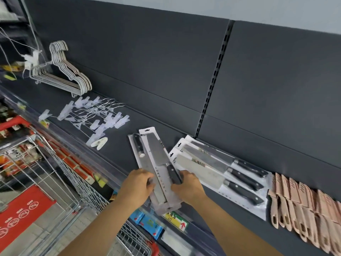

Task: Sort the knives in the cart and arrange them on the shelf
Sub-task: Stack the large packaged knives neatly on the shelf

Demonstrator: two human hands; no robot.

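Far left of the held knife packs and lower down stands the wire cart (60, 163), cut off by the frame edge. The red packages inside it are too blurred to identify. Up and left of the packs, a bundle of pale hangers (70, 76) lies on the dark shelf (114, 154). Between the hangers and the packs sits a tangle of clear clips (96, 115) on wire.

The left hand (137, 183) comes up from the bottom on a bare forearm, its fingers curled over the packs' left edge and gripping it. The fingertips are partly hidden against the plastic.

The knife packs (156, 163) appear to be two, stacked. They lie lengthwise on the shelf, with the near end overhanging the front rail. The lower pack is mostly covered and shows only a black handle at its far end. The upper one shows a broad blade with its black handle towards the person. The print is too small to read.

The right hand (186, 185) clasps the packs' right edge, fingers bent round it beside the upper handle.

Just right of the packs, three packaged knives (221, 170) lie overlapped on the shelf, handles pointing right. Further right is a row of pink sheathed knives (304, 209), cut off by the frame edge.
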